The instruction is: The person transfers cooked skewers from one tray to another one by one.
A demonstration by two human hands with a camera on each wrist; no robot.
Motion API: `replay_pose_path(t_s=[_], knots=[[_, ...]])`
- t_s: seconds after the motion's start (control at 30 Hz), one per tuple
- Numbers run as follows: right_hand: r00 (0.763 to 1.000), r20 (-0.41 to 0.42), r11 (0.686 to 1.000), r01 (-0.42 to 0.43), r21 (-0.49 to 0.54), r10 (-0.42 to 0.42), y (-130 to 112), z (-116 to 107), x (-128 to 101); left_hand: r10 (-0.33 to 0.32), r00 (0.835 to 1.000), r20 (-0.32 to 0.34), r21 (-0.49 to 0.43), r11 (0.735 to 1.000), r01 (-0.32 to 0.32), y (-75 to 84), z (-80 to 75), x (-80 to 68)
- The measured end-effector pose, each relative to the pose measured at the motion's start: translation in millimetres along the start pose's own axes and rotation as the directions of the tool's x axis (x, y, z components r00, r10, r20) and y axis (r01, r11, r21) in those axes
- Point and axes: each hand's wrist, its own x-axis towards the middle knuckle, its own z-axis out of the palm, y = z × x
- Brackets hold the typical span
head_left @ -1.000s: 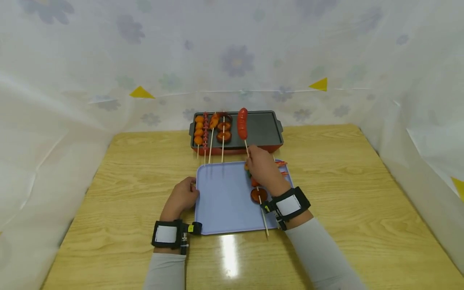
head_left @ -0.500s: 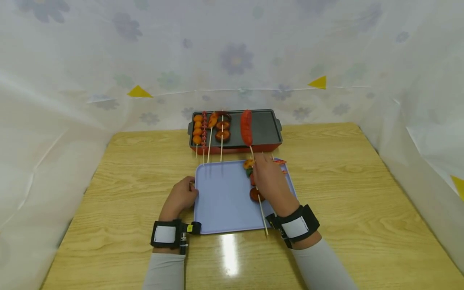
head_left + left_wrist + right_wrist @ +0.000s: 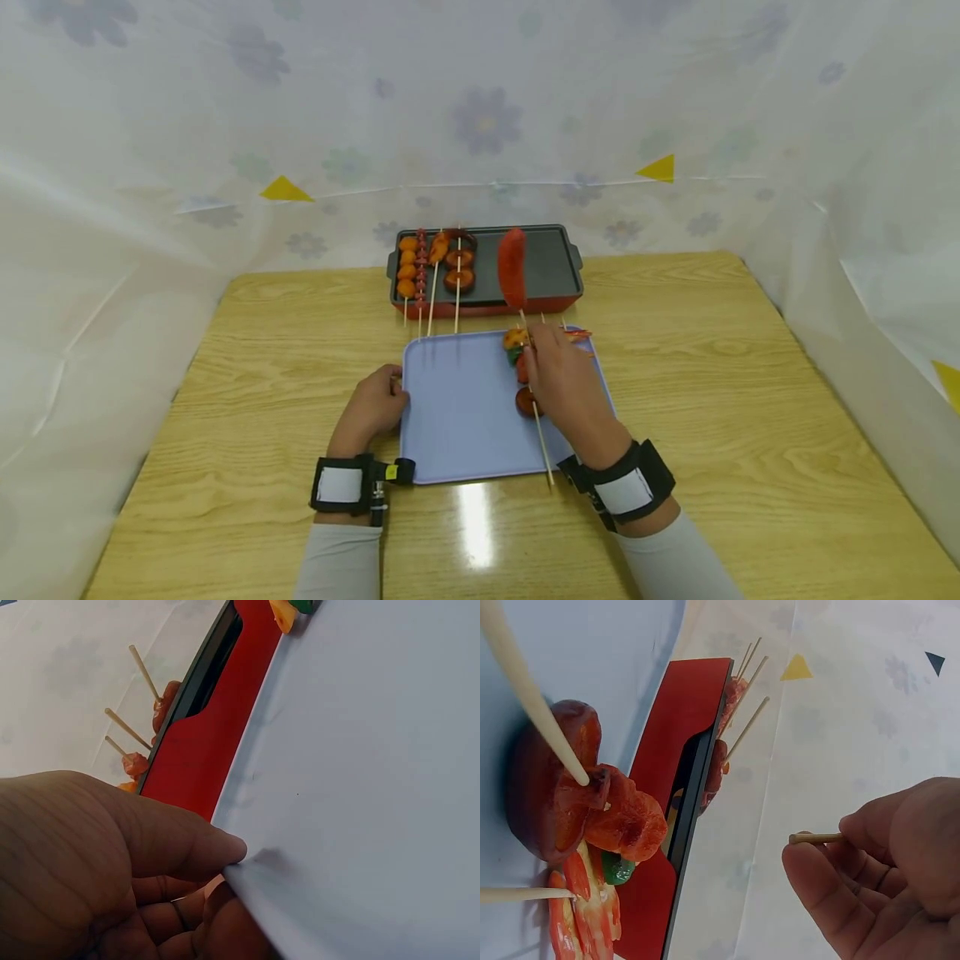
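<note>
Floral curtains close in a wooden table on three sides. On the lilac tray, skewers lie along its right side; its left half is bare. Beyond the tray, a grill pan holds four skewers at its left. Right hand pinches a sausage skewer raised over the tray's far edge. Left hand grips the tray's left rim.

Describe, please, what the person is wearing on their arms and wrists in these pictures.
Both arms are covered by light grey long sleeves: the left sleeve and the right sleeve. Each wrist carries a black strap with a white rectangular patch, the left wrist strap and the right wrist strap. A small black device with a yellow mark sits on the left strap. The left hand and right hand are bare, ungloved.
</note>
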Motion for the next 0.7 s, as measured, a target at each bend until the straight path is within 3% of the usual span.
replay_pose_path(t_s=[0.33,0.7], knots=[[1.0,0.01,1.0,-0.023,0.001,0.023,0.8,-5.7,-22.1,0.016,1.0,-0.005,0.025,1.0,-0.016,-0.9,-0.9,0.0],[0.982,0.163,0.995,-0.102,0.011,0.099,-10.5,0.9,-37.5,0.01,1.0,0.012,0.025,1.0,-0.01,-1.4,-0.7,1.9]])
